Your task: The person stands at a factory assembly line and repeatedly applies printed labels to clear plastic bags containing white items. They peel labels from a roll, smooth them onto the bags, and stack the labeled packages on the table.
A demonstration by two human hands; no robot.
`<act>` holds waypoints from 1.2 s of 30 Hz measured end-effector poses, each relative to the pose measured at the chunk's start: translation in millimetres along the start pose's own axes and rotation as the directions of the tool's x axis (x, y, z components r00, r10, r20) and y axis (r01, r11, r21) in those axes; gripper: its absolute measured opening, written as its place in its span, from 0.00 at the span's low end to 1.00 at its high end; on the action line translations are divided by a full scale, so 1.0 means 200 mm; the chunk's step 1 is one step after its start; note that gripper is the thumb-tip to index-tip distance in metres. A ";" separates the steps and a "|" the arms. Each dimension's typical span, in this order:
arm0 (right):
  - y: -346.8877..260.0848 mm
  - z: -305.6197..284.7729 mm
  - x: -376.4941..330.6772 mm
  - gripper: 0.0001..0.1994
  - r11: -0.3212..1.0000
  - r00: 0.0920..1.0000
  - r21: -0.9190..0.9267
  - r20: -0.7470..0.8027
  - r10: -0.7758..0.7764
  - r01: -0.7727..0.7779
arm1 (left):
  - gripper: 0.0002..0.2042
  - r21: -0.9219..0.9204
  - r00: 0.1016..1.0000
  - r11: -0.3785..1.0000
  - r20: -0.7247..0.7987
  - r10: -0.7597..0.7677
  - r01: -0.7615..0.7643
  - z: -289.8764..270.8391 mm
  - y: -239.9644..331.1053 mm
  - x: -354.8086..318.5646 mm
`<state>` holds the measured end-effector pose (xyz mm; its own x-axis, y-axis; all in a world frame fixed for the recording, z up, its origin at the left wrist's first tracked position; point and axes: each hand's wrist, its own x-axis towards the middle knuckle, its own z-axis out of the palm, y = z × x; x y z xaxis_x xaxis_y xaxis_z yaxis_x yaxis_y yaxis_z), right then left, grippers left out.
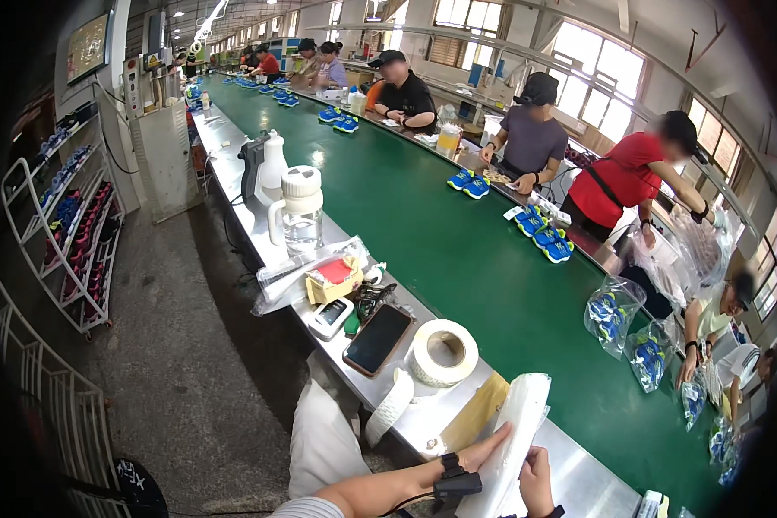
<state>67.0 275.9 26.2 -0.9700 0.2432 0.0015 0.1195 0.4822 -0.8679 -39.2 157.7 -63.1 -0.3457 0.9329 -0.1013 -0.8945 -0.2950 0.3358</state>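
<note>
While the left hand (482,451) grips the white bundle (520,416) from the left, the right hand (536,483) curls at its right edge; whether it pinches, I cannot tell.

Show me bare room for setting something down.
Bare: the green belt between white roll and blue shoes opposite; metal ledge right of the held plastic bundle. Crowded: ledge from jug to roll; the belt's far edge at right, lined with bagged shoes.

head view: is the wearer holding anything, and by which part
The left hand holds a long white plastic bundle midway along its left edge; can't tell about the right hand.
</note>
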 end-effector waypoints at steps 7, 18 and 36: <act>-0.07 0.10 0.01 0.12 0.987 0.968 0.143 -0.247 -0.033 0.070 | 0.29 -0.077 0.994 0.995 -0.092 0.057 -0.064 0.01 0.00 0.02; 0.01 -0.16 0.20 0.10 0.702 0.928 0.610 0.291 0.233 -0.367 | 0.31 -0.187 0.984 0.975 -0.153 0.096 -0.124 0.01 -0.01 0.01; 0.19 -0.11 0.33 0.29 0.826 0.906 0.474 0.413 0.098 -0.305 | 0.31 0.155 0.858 0.985 -0.513 0.014 0.077 0.09 0.00 -0.03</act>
<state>12.0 328.9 3.9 -0.9542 -0.0799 -0.2883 0.2942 -0.0750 -0.9528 -32.8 156.6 -45.6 -0.4543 0.6904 -0.5630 -0.8637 -0.1864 0.4683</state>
